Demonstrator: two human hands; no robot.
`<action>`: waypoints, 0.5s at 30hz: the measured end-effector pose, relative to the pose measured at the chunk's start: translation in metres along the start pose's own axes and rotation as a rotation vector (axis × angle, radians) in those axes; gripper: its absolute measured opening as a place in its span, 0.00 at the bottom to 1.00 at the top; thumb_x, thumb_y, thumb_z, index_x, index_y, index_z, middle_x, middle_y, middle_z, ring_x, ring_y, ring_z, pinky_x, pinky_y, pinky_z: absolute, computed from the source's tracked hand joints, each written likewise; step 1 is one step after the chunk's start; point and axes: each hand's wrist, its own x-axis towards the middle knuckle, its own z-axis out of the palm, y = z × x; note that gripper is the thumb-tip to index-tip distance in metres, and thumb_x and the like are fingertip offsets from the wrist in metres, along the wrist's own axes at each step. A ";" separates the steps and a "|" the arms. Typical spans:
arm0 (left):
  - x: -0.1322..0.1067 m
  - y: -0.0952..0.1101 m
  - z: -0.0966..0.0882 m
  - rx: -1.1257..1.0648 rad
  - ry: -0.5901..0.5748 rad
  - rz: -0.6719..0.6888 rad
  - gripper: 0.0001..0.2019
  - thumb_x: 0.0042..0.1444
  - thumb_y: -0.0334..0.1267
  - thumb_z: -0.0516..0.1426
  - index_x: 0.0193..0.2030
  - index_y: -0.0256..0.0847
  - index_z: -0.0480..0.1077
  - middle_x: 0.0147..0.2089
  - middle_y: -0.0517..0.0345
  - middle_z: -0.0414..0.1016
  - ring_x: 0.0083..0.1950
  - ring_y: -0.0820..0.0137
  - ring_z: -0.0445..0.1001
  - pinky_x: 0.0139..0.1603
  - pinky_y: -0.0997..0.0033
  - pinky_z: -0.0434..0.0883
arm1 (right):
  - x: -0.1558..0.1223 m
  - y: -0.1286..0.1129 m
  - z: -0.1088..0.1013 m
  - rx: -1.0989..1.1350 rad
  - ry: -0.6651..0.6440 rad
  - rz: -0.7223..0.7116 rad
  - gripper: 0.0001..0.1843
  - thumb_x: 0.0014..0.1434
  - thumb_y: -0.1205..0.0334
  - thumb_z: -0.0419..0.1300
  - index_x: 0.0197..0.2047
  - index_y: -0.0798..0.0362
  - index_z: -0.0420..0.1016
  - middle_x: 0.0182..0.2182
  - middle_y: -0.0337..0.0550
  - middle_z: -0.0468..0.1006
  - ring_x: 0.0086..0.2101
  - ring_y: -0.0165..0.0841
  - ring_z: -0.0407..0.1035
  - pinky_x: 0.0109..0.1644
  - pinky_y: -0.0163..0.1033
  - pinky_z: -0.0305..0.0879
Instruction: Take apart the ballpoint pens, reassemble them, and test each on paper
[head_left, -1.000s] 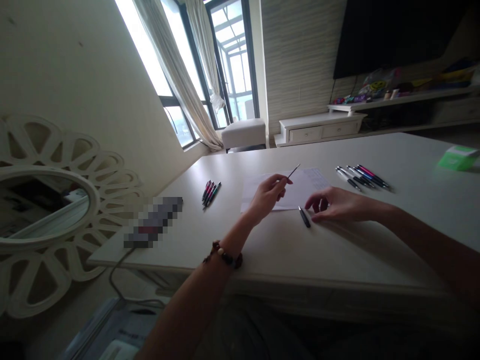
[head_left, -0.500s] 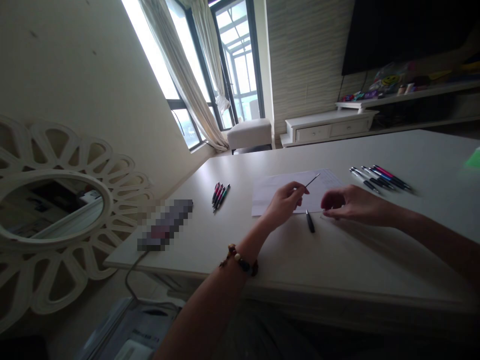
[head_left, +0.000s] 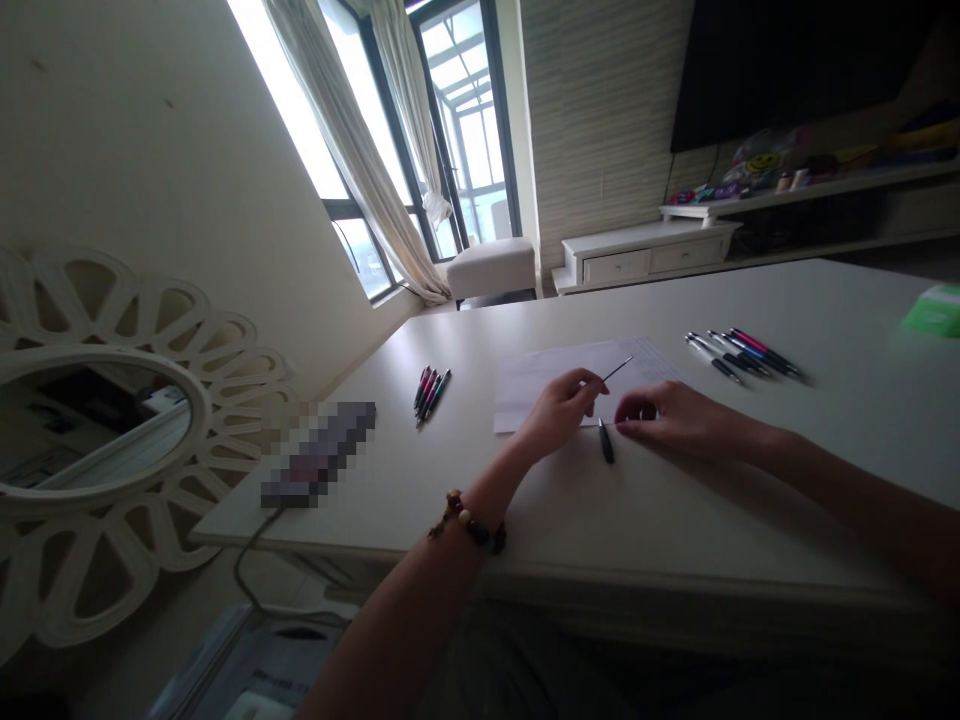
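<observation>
**Left hand (head_left: 559,410) pinches pen refill (head_left: 619,368); right hand (head_left: 675,420) half-curled, empty, just beside pen barrel (head_left: 606,441).**
Refill appears light, slender, easily bent; best gripped near its end.

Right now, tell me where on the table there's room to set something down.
Free: the patch between the paper and the left pens, and the wide strip of table between your hands and the near edge. Crowded: the paper's near edge, where the pen lies between your left hand and right hand.
</observation>
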 end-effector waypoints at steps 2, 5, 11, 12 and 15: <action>0.000 0.001 0.000 0.010 0.000 -0.005 0.12 0.57 0.43 0.50 0.35 0.37 0.69 0.23 0.63 0.62 0.24 0.78 0.60 0.25 0.78 0.57 | 0.001 0.003 0.001 -0.014 0.005 -0.010 0.15 0.52 0.51 0.58 0.35 0.52 0.78 0.31 0.45 0.78 0.31 0.36 0.70 0.36 0.39 0.64; 0.000 0.002 -0.001 0.037 0.004 0.000 0.13 0.58 0.44 0.50 0.35 0.37 0.69 0.22 0.64 0.61 0.23 0.78 0.58 0.24 0.78 0.56 | 0.002 0.008 0.002 -0.062 0.031 -0.032 0.13 0.52 0.53 0.58 0.33 0.53 0.77 0.34 0.47 0.77 0.34 0.37 0.70 0.37 0.39 0.64; 0.001 0.002 -0.005 0.125 0.028 0.033 0.14 0.59 0.45 0.49 0.36 0.38 0.69 0.22 0.64 0.62 0.23 0.78 0.58 0.25 0.77 0.57 | 0.004 0.010 -0.009 0.093 0.243 -0.009 0.13 0.56 0.52 0.57 0.35 0.54 0.73 0.27 0.44 0.75 0.25 0.32 0.67 0.30 0.38 0.62; 0.001 0.002 -0.006 0.136 0.040 0.039 0.13 0.59 0.45 0.49 0.36 0.38 0.69 0.22 0.64 0.61 0.24 0.77 0.59 0.26 0.77 0.57 | 0.004 0.010 -0.013 0.155 0.282 -0.006 0.15 0.55 0.50 0.58 0.35 0.54 0.73 0.25 0.43 0.75 0.22 0.30 0.65 0.27 0.37 0.62; 0.000 0.003 -0.007 0.172 0.058 0.045 0.12 0.58 0.43 0.49 0.36 0.38 0.69 0.22 0.64 0.61 0.25 0.76 0.60 0.27 0.77 0.58 | 0.004 0.009 -0.021 0.333 0.393 -0.050 0.19 0.51 0.46 0.61 0.35 0.55 0.74 0.25 0.43 0.75 0.21 0.29 0.64 0.24 0.37 0.62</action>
